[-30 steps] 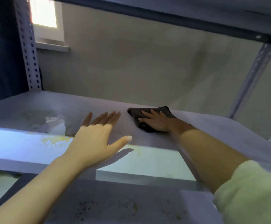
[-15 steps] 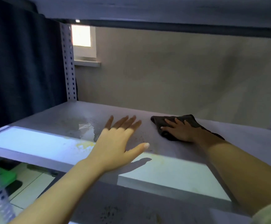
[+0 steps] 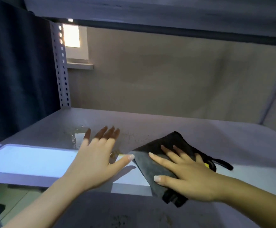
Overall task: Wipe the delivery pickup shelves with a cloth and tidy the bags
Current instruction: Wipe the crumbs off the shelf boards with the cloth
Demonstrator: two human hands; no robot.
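Observation:
A dark grey cloth (image 3: 152, 168) lies on the pale metal shelf (image 3: 175, 129) and hangs over its front edge. My right hand (image 3: 183, 173) presses flat on the cloth with fingers spread. To its left, my left hand (image 3: 94, 157) rests open and flat near the shelf's front edge, thumb almost touching the cloth. A wet patch (image 3: 77, 137) and dark specks mark the shelf just beyond my left fingertips. No bags are in view.
An upper shelf (image 3: 150, 15) runs close overhead. A perforated upright post (image 3: 62, 71) stands at the back left, beside a dark curtain (image 3: 15, 71). A lower shelf (image 3: 117, 214) with dirt specks sits below. A beige wall closes the back.
My right hand has dragged the cloth from deeper on the shelf toward me, so the cloth now overhangs the front edge. My left hand stays flat in about the same place.

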